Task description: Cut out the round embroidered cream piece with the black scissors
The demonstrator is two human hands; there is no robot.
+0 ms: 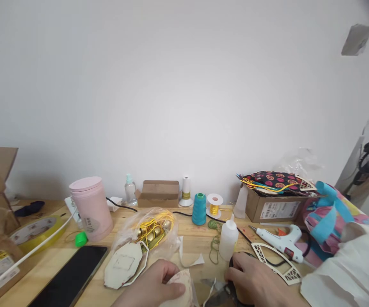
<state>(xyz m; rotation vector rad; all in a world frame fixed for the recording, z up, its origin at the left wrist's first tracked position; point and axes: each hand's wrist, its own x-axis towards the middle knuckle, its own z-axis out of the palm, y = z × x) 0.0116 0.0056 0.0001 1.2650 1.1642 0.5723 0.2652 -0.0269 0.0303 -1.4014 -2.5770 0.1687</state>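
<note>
While left fingers (pixel 175 291) pinch a curved cream piece (pixel 186 280), right fingers (pixel 236 276) clasp black-handled scissors (pixel 231 293); green thread (pixel 213 224) loops nearby.

Pinched in the left fingers (pixel 175 291) above the near side of the counter (pixel 197 247), a cream-coloured piece (pixel 184 281) with a rounded upper edge and faint reddish-brown marks, lower part cut off from view. Just to the right, gripped in the right fingers (pixel 233 275), black-handled scissors (pixel 230 293), partly covered, grey blades angled toward the piece, spread too blurred to tell.
</note>
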